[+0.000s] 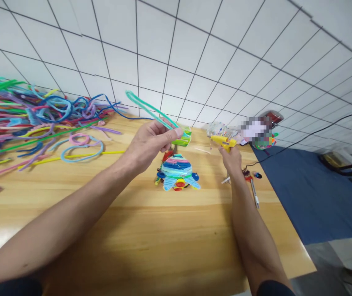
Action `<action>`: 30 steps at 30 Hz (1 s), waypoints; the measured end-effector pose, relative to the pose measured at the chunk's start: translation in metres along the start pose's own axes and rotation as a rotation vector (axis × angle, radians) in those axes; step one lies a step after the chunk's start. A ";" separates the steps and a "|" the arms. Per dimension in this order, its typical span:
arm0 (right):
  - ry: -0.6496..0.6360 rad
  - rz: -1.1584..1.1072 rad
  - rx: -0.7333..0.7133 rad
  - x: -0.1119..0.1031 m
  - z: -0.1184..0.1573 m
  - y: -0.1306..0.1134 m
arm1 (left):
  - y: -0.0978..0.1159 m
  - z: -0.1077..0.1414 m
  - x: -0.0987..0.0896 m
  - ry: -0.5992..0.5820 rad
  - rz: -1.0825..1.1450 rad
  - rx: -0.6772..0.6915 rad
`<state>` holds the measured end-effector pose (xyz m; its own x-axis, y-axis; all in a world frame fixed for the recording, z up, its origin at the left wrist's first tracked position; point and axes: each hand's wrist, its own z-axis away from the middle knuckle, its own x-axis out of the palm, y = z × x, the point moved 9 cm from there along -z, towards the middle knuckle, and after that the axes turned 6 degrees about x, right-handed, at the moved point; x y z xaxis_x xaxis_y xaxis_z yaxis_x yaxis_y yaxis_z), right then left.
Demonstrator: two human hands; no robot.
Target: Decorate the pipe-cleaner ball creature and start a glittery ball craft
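Note:
My left hand is closed on a folded green pipe cleaner, whose looped end sticks out to the upper left. A bright yellow-green piece shows just past the fingertips; I cannot tell whether it is joined to the pipe cleaner. Below it on the table sits a dome-shaped craft figure, covered in blue, pink and light-blue pipe cleaners, with red and yellow round parts in front. Over at the right, my right hand is wrapped round a yellow glue gun, its nozzle pointing left.
Many coloured pipe cleaners lie heaped at the left of the wooden table. Bags of small parts stand by the tiled wall. A pen lies beside my right forearm. A black cord crosses a dark blue cloth.

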<state>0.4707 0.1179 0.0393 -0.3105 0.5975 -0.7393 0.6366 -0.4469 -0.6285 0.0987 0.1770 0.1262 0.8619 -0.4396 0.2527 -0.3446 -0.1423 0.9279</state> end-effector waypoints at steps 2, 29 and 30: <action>-0.005 0.019 0.020 0.010 -0.004 0.014 | -0.004 0.001 0.002 -0.043 -0.082 -0.046; -0.414 -0.512 -0.614 -0.052 0.175 -0.207 | 0.024 0.035 0.052 -0.635 -0.760 0.161; -0.384 -0.553 -0.605 -0.052 0.173 -0.207 | 0.027 0.035 0.050 -0.624 -0.763 0.165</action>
<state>0.2327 0.0641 0.1655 -0.8276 0.3112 -0.4672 0.5550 0.3289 -0.7641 0.1201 0.1201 0.1542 0.5409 -0.5599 -0.6277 0.1314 -0.6808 0.7206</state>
